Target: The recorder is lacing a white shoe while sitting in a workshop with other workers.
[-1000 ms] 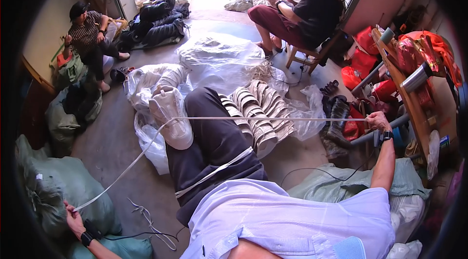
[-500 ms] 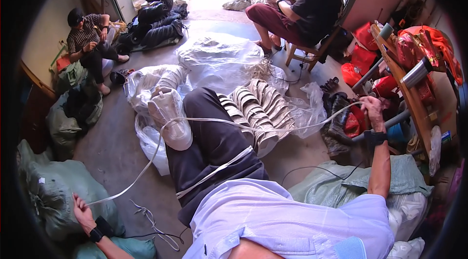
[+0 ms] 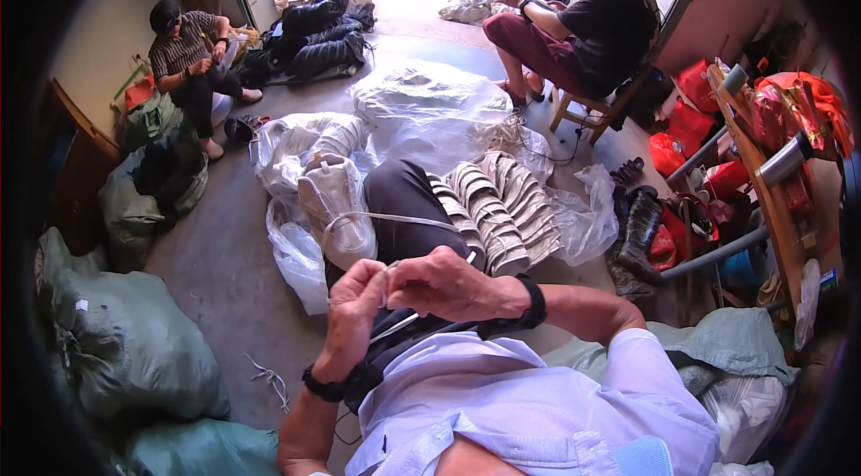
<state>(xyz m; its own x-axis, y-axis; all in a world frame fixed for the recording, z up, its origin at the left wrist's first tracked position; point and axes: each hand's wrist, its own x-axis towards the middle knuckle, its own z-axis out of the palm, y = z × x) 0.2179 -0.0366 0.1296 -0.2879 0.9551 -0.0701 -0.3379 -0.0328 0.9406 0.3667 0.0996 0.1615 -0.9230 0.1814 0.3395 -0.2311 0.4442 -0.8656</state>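
Both hands' fingers pinch white cord [image 3: 395, 218]: left hand [image 3: 354, 306], right hand [image 3: 444, 283]; cord runs away, looping shoe [image 3: 334, 207].

A thin white cord [image 3: 395, 219], smooth and matt, runs from both hands to a white shoe [image 3: 334, 212] of matt cloth just beyond them. Glossy clear plastic bags [image 3: 430, 104] lie farther off; coarse green woven sacks [image 3: 134, 341] sit left of the left hand [image 3: 354, 301].
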